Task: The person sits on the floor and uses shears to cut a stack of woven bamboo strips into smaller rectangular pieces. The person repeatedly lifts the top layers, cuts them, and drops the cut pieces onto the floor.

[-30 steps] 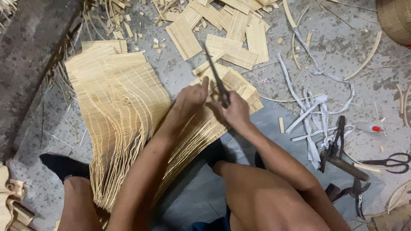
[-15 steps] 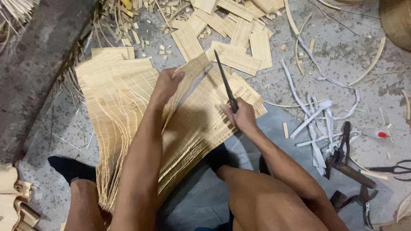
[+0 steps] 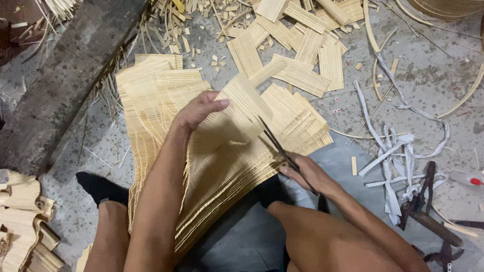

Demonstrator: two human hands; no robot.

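Item: broad pale-yellow mat of thin bamboo slats, lying on the grey speckled concrete floor and draped over the person's lap between the knees, its far end fanned out in stacked layers

Left hand: laid on the mat's upper part, fingers together and curled, lifting one slatted flap clear of the layers beneath

Right hand: closed around the handles of dark long-bladed scissors, whose blades point up and away into the mat's right edge, just below the raised flap

Handling, as judged: light, springy along the slats, limp across them; the slats look brittle and likely to split or fray if bent sharply; loose ends may snag. Best held flat under the palm near the cut line, or by a whole edge, not by single slats

Surroundings:
- cut rectangular slat pieces and small chips strewn beyond the mat, near its far edge
- checked white fabric strips tangled to the right, well apart from the mat
- dark rusted metal pliers lower right, just beside the strips
- weathered grey timber beam slanting along the left
- folded slat offcuts stacked at the lower left
- foot in a black sock touching the mat's left edge

Obstructions: the person's own forearms and knees cover the mat's near portion; the scattered pieces crowd the floor ahead
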